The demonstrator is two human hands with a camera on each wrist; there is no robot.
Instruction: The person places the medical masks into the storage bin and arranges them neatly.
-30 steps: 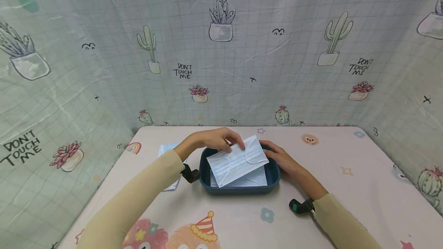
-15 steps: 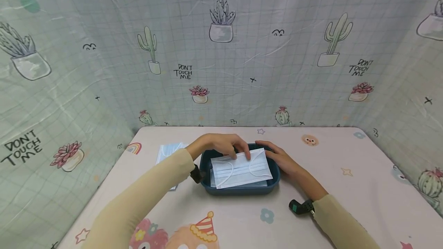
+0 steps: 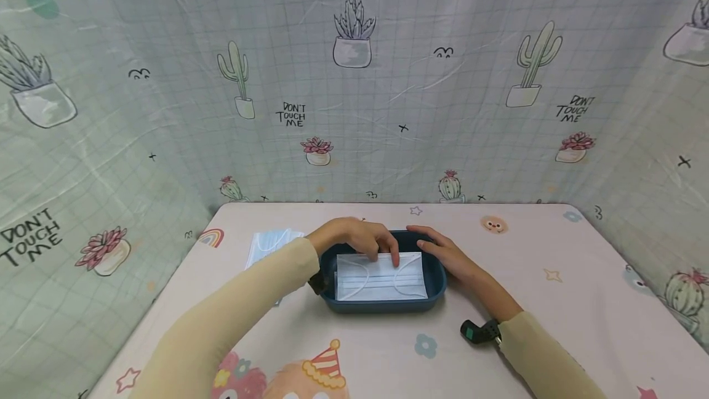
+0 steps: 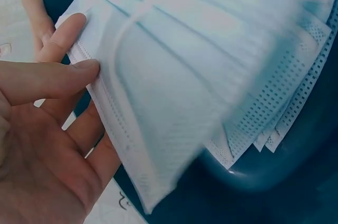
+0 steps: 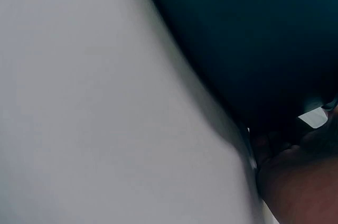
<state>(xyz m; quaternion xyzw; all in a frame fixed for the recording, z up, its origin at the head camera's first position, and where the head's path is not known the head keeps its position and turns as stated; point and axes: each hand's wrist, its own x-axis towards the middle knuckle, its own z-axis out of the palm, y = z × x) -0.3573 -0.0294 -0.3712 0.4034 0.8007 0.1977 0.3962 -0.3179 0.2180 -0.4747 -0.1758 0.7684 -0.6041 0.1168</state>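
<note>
My left hand pinches the far edge of a pale blue face mask between thumb and fingers. In the left wrist view the held mask slants over several other masks stacked in a dark blue plastic basket. The head view has the held mask lying level and square within the basket's walls. At the basket's right back corner my right hand grips the rim, with the thumb on the inner side and fingers outside. Those fingers are mostly dark and hidden in the right wrist view.
More face masks lie on the table left of the basket, partly covered by the left forearm. The table has a pale cover with printed cartoons. A patterned curtain rises behind the table and along both sides.
The left hand has lowered the held mask towards the near side and turned it from tilted to level inside the basket. My right hand has stayed at the rim.
</note>
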